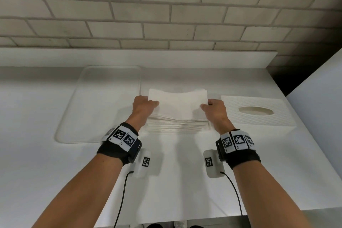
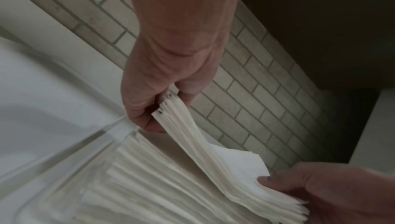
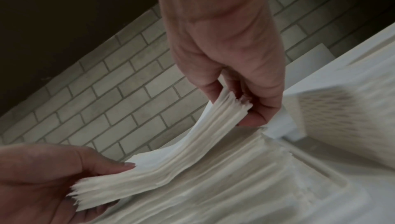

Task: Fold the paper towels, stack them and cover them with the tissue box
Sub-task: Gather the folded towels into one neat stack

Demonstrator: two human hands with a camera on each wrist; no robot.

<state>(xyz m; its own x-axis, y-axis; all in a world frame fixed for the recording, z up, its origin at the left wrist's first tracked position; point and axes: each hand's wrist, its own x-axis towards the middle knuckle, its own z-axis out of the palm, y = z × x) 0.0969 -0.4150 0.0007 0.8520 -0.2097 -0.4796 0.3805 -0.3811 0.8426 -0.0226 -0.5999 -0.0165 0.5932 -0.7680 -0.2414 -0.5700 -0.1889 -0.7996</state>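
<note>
Both hands, left hand point(image 1: 144, 106) and right hand point(image 1: 214, 109), pinch a sagging bundle of paper towels point(image 1: 178, 102) above the stack point(image 1: 177, 125). Lower it level, edges matched; the tissue box point(image 1: 256, 112) waits at 3 o'clock.

Even, soft light falls from above my head; my arms cast faint shadows on the white counter point(image 1: 55, 98). The far right corner goes dark. Both wrist views are dim, motion-blurred near the edges, with curved tile lines.
</note>
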